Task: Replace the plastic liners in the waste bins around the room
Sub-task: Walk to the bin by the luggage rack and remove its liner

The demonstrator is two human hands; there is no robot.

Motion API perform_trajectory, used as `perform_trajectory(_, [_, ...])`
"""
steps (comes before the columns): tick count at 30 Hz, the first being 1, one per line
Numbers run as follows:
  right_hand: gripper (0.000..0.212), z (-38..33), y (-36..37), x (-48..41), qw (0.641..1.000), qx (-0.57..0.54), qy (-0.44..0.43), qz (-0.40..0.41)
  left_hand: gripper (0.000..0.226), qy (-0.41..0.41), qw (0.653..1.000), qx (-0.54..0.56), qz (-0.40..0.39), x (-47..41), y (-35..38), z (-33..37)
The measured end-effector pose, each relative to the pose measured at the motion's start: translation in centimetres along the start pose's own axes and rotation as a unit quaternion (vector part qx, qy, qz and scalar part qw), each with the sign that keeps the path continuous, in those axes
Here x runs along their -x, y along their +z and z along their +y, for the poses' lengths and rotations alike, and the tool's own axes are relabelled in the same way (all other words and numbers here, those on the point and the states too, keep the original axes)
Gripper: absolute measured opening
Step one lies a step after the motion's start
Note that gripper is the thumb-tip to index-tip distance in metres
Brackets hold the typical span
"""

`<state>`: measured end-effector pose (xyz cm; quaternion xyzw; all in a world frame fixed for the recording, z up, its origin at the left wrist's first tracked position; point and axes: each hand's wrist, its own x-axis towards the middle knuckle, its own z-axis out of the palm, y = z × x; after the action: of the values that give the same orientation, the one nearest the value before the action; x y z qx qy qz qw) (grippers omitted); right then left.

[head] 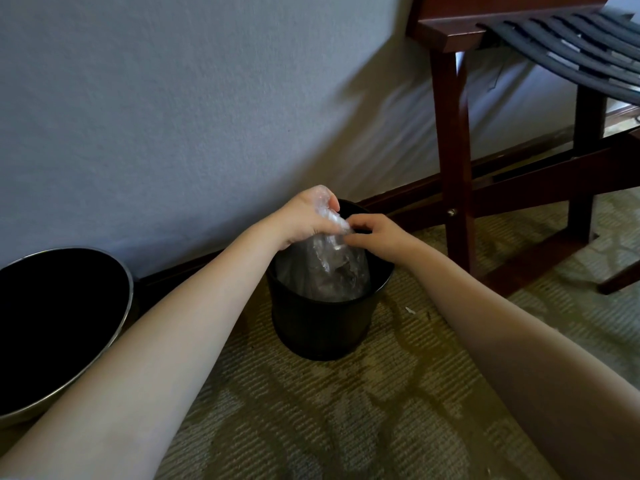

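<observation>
Left hand [304, 216] grips the gathered neck of a clear plastic bag [325, 268] | right hand [375, 233] pinches the same neck | bag sits inside a black bin [322, 327] on carpet [346, 410], by the wall [173, 116].

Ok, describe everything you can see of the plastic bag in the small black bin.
The plastic bag is thin, crinkled and see-through. Its bulging body sits in the small black bin; its top is gathered into a neck above the rim. The left hand grips that neck, and the right hand pinches it just below.
</observation>
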<state>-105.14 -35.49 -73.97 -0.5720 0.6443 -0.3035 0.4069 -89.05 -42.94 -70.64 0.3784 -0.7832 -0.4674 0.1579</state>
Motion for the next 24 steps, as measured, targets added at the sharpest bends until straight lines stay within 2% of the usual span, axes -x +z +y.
perform_trajectory(4, [0.009,-0.5,0.4,-0.1,0.999,-0.042,0.024,0.001,0.015,0.054,0.973,-0.207,0.084,-0.3,0.3,-1.0])
perform_trajectory(7, [0.012,-0.9,0.7,-0.1,1.000,-0.017,0.018,0.016,0.010,0.063,0.953,-0.256,0.148,-0.6,0.4,-1.4])
perform_trajectory(9, [0.016,-1.1,0.8,0.0,0.999,0.016,0.006,0.051,0.009,0.034,0.964,-0.208,0.165,-0.7,0.5,-1.1])
perform_trajectory(11, [0.019,-1.1,0.8,0.1,0.995,0.049,-0.014,0.085,0.015,0.002,0.986,-0.078,0.147,-0.8,0.4,-0.8])
perform_trajectory(13, [0.023,-0.8,0.8,0.0,0.990,0.077,-0.027,0.111,0.021,0.002,0.991,0.049,0.121,-0.5,0.2,-0.7])
perform_trajectory(15, [0.028,-0.6,0.8,0.1,0.987,0.097,-0.033,0.124,0.021,0.023,0.988,0.112,0.107,-0.4,-0.1,-1.0])
perform_trajectory(19, [0.029,-0.5,0.7,0.1,0.987,0.133,-0.031,0.090,0.020,0.054,0.984,0.121,0.119,-0.6,0.0,-1.2])
perform_trajectory(21, [0.026,-0.4,0.1,-0.1,0.993,0.084,0.004,0.077,0.018,0.063,0.987,0.095,0.116,-0.6,0.2,-1.0])
perform_trajectory(22, [0.023,-0.4,-0.2,-0.1,0.994,0.042,0.016,0.101,0.018,0.070,0.987,0.085,0.117,-0.6,0.2,-0.9])
perform_trajectory(24, [0.010,-0.5,-1.0,-0.1,0.979,-0.004,0.005,0.204,0.017,0.087,0.987,0.064,0.121,-0.5,0.1,-0.7])
